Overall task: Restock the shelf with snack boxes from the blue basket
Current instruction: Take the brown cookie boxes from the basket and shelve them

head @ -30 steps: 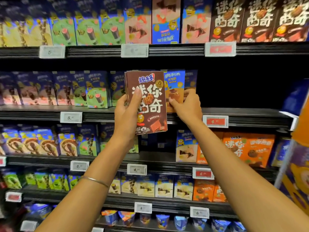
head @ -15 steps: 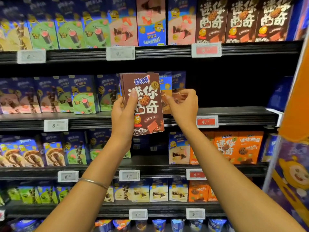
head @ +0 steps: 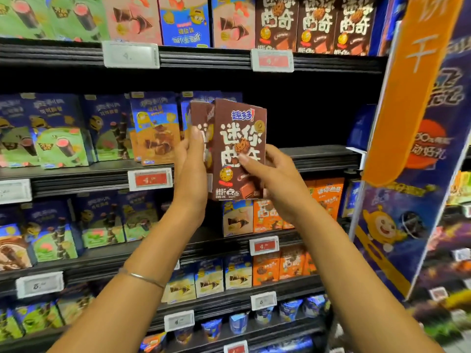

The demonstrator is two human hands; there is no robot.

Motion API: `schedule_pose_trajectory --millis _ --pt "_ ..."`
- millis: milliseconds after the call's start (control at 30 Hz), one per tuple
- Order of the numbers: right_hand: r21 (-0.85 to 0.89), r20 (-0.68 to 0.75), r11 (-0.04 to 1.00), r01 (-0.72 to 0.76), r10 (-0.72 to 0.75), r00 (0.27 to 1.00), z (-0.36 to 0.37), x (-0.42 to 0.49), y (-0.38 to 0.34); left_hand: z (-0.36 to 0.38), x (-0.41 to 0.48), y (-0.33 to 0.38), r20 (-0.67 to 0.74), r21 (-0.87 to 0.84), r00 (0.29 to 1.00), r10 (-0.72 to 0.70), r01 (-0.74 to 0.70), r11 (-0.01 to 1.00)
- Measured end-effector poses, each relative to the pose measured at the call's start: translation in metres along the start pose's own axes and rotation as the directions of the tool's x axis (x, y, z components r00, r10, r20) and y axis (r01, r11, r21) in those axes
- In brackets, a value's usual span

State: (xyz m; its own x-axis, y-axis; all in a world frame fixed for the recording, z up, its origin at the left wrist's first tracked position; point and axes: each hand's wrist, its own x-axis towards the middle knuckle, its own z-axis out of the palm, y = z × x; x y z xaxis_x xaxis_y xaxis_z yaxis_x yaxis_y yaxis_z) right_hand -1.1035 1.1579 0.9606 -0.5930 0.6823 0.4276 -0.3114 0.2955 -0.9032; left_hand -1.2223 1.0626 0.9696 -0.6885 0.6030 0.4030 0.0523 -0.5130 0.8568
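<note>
Dark store shelving (head: 318,155) packed with snack cartons fills the background. The left hand (head: 190,169) curls its fingers round the rear brown box (head: 198,115). The right hand (head: 272,171) pinches the front brown box (head: 239,138), thumb across its print. Both boxes are upright, held up before the middle shelf, just right of the blue-and-orange cartons (head: 154,128).

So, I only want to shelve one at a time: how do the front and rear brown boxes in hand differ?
The front box is pinched by the right hand; the rear box is held by the left hand. The front box shows most of its face; the rear box is mostly hidden. Both share the same brown design.
</note>
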Motion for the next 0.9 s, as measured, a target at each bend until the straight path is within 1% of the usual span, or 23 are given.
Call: schedule_pose_trajectory --millis 100,167,267,333,400,500,533,600,633,667,700,767,900 --pt "0.064 -0.062 0.998 -0.008 0.012 0.998 -0.023 0.003 0.0 0.006 0.011 -0.008 -0.096 0.143 0.995 0.021 -0.007 0.99" --pt "0.038 -0.141 0.999 0.019 -0.013 0.99 -0.048 0.015 -0.003 0.009 0.018 -0.012 -0.116 0.156 0.992 0.047 -0.029 0.987" --pt "-0.115 -0.279 0.99 0.081 -0.11 0.954 -0.091 0.053 -0.007 0.011 0.028 -0.017 -0.137 0.135 0.988 0.066 -0.047 0.99" --pt "-0.227 -0.322 0.972 0.064 -0.137 0.937 -0.112 0.088 -0.006 0.016 0.035 -0.019 -0.143 0.144 0.987 0.071 -0.05 0.988" --pt "-0.296 -0.305 0.955 0.001 -0.096 0.947 -0.123 0.124 0.005 0.023 0.042 -0.02 -0.164 0.154 0.983 0.082 -0.057 0.986" --pt "-0.368 -0.27 0.926 -0.083 -0.021 0.963 -0.129 0.182 0.029 0.034 0.055 -0.022 -0.239 0.115 0.967 0.092 -0.066 0.991" --pt "-0.42 -0.259 0.9 -0.113 0.001 0.966 -0.131 0.203 0.037 0.037 0.059 -0.022 -0.267 0.109 0.958 0.101 -0.074 0.991" --pt "-0.579 -0.197 0.796 -0.177 0.074 0.978 -0.131 0.24 0.05 0.042 0.064 -0.025 -0.309 0.111 0.942 0.129 -0.099 0.989" --pt "-0.641 -0.164 0.75 -0.163 0.074 0.984 -0.129 0.256 0.055 0.045 0.066 -0.026 -0.322 0.111 0.936 0.14 -0.11 0.988" --pt "-0.653 -0.131 0.746 -0.129 0.056 0.99 -0.128 0.271 0.061 0.048 0.067 -0.028 -0.332 0.111 0.931 0.151 -0.12 0.987" --pt "-0.63 -0.098 0.769 -0.106 0.056 0.994 -0.126 0.283 0.065 0.051 0.068 -0.029 -0.337 0.111 0.928 0.159 -0.128 0.986" --pt "-0.606 -0.083 0.79 -0.09 0.05 0.995 -0.12 0.302 0.074 0.059 0.068 -0.032 -0.337 0.105 0.926 0.169 -0.142 0.984" --pt "-0.66 -0.014 0.75 -0.029 0.026 1.0 -0.108 0.332 0.091 0.072 0.067 -0.038 -0.329 0.117 0.924 0.193 -0.163 0.98"
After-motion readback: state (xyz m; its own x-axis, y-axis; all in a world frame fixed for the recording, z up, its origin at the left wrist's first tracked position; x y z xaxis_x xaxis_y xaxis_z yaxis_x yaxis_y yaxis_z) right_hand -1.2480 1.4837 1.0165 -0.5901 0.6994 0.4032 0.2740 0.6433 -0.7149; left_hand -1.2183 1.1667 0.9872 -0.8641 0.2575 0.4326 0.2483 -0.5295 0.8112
